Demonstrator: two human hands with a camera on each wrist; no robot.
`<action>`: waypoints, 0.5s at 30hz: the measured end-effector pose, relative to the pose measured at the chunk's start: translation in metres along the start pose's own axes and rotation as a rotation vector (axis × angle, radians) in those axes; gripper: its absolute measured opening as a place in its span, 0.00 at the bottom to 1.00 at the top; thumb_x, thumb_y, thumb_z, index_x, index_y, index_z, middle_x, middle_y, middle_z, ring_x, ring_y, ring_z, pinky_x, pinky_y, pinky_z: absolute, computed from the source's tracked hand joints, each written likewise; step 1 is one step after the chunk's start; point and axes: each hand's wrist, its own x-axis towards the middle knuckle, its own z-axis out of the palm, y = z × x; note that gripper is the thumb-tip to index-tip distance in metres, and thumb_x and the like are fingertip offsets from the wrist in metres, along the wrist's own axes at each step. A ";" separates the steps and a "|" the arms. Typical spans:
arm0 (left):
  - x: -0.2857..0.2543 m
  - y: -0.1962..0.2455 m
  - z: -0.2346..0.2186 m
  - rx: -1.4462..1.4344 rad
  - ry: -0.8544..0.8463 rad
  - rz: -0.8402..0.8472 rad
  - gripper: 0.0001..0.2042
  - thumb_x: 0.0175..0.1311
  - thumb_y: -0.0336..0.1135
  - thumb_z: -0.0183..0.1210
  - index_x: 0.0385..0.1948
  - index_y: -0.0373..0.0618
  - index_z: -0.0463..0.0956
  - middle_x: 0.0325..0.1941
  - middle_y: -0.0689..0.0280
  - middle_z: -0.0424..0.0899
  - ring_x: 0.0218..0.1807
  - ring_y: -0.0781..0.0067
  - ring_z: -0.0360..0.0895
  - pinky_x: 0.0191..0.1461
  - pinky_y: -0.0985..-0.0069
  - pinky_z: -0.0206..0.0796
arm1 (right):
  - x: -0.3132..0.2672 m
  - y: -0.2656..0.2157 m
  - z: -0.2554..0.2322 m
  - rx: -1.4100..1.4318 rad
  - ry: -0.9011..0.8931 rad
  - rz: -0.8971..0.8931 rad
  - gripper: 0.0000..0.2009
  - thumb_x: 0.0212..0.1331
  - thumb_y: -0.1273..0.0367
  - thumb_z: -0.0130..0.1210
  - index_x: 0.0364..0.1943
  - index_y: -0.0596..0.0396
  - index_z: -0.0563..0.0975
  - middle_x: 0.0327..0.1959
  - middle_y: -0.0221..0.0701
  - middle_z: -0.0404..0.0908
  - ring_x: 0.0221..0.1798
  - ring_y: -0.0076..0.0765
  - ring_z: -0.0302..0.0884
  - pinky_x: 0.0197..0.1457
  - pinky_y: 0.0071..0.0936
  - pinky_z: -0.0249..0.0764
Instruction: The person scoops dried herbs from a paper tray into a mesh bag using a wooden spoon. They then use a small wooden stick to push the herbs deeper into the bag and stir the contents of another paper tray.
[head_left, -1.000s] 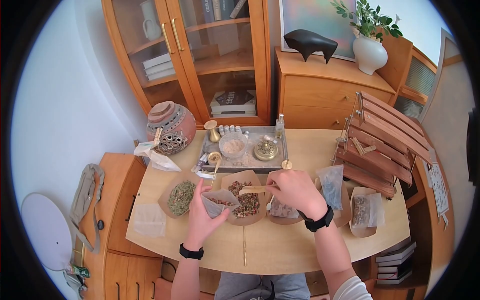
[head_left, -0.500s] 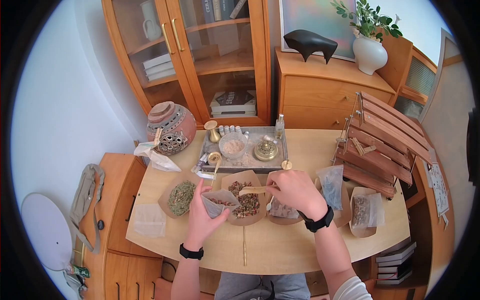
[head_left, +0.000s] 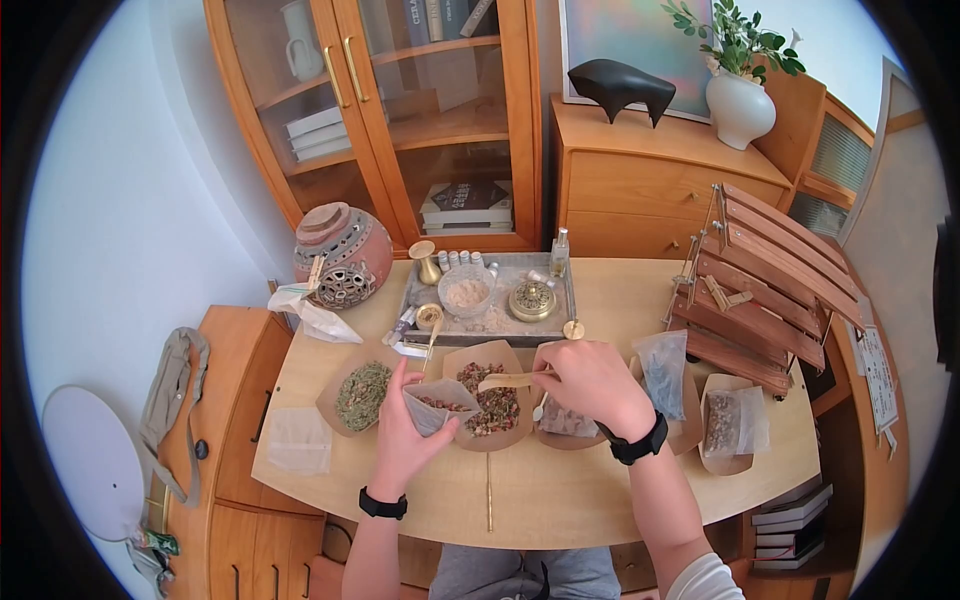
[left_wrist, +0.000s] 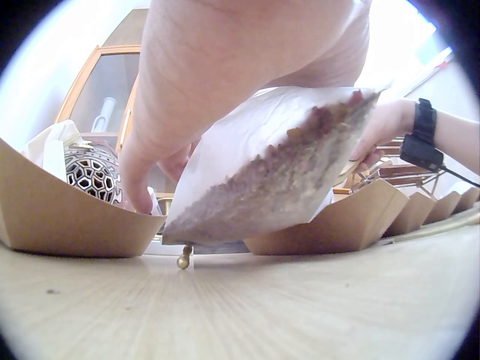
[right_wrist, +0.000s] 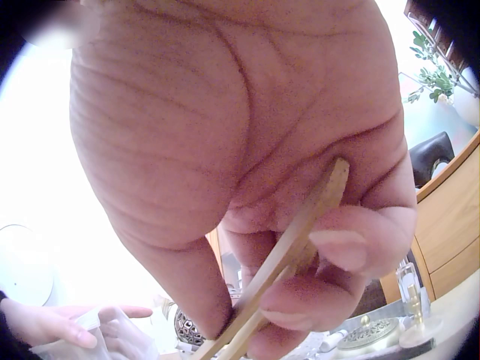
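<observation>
In the head view my left hand [head_left: 402,440] holds a translucent white sachet bag [head_left: 432,421], its mouth spread between thumb and fingers. A reddish dried-petal mix fills part of it; the left wrist view shows this through the side of the bag [left_wrist: 255,180]. My right hand [head_left: 595,382] pinches a pair of light wooden tongs [right_wrist: 289,251], thumb on one side and curled fingers on the other. The tongs' tip [head_left: 492,382] points left, over the brown paper tray [head_left: 520,357] of mixed dried petals [head_left: 490,420], close to the bag's mouth.
A tray of green dried herbs [head_left: 364,396] stands left, by a flat empty bag [head_left: 300,440]. More trays with bagged material [head_left: 735,420] line the right. Behind is a grey tray [head_left: 500,337] with a bowl and brass pieces. A slatted wooden rack [head_left: 765,290] stands right.
</observation>
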 end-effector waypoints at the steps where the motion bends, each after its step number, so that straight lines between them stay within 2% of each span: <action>1: 0.000 0.000 0.000 0.000 0.000 0.000 0.54 0.46 0.34 0.78 0.77 0.37 0.52 0.61 0.52 0.76 0.60 0.52 0.78 0.66 0.57 0.68 | 0.000 0.000 0.000 -0.001 0.002 -0.001 0.07 0.58 0.67 0.63 0.31 0.56 0.87 0.31 0.41 0.87 0.35 0.50 0.86 0.41 0.42 0.82; 8: 0.000 0.001 0.000 -0.002 0.001 -0.006 0.53 0.46 0.34 0.78 0.77 0.37 0.53 0.61 0.52 0.76 0.60 0.52 0.79 0.66 0.57 0.69 | 0.000 0.000 0.000 0.006 -0.002 0.001 0.08 0.58 0.67 0.62 0.31 0.56 0.87 0.30 0.41 0.87 0.35 0.51 0.86 0.42 0.43 0.82; 10: 0.000 0.001 0.000 -0.007 0.001 -0.010 0.53 0.47 0.34 0.78 0.77 0.37 0.53 0.62 0.52 0.76 0.60 0.52 0.78 0.66 0.57 0.68 | 0.000 0.002 0.001 -0.023 -0.006 -0.003 0.07 0.61 0.65 0.64 0.32 0.54 0.85 0.29 0.37 0.88 0.35 0.50 0.86 0.42 0.42 0.81; 15: 0.000 0.002 -0.001 0.006 -0.002 -0.008 0.53 0.47 0.35 0.77 0.77 0.37 0.52 0.62 0.52 0.76 0.60 0.52 0.78 0.66 0.57 0.68 | 0.000 0.002 0.002 -0.002 0.004 -0.001 0.07 0.59 0.66 0.64 0.31 0.55 0.86 0.29 0.39 0.87 0.35 0.51 0.86 0.42 0.42 0.81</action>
